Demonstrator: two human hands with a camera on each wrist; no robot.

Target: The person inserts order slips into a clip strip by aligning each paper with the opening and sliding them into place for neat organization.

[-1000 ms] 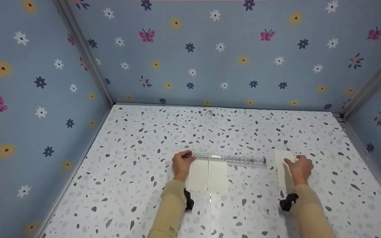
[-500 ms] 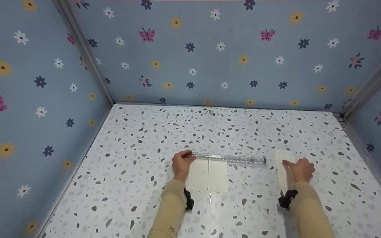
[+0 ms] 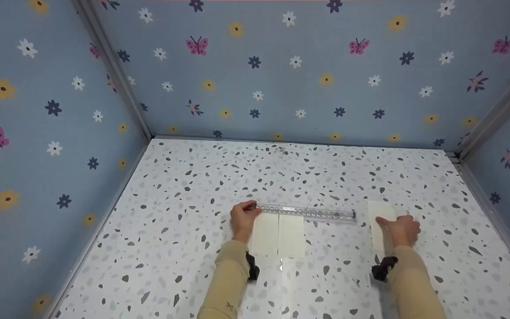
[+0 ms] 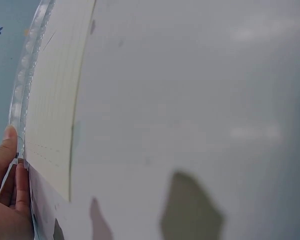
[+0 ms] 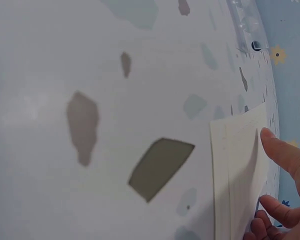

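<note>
In the head view my left hand (image 3: 242,221) pinches the left end of a clear plastic ruler (image 3: 330,214), which shows a row of round shapes along its length. The ruler lies across the top of two cream paper pieces (image 3: 264,235), side by side with a thin dark line between them. Faint ruled lines mark the paper (image 4: 55,100) in the left wrist view. My right hand (image 3: 403,230) is at a separate cream paper strip (image 3: 380,210), thumb over it and the other fingers loosely bent by its right side. Whether the thumb presses the strip is unclear.
A white speckled tabletop (image 3: 193,186) carries everything. Blue flower-patterned panels (image 3: 281,75) stand at the back and both sides, joined by metal posts (image 3: 117,71). Speckled surface separates the ruler's right end from the paper strip. Black straps (image 3: 252,267) sit at the wrists.
My right hand has shifted slightly toward me, its thumb sliding a little left over the paper strip. The left hand, ruler and papers stay essentially where they were.
</note>
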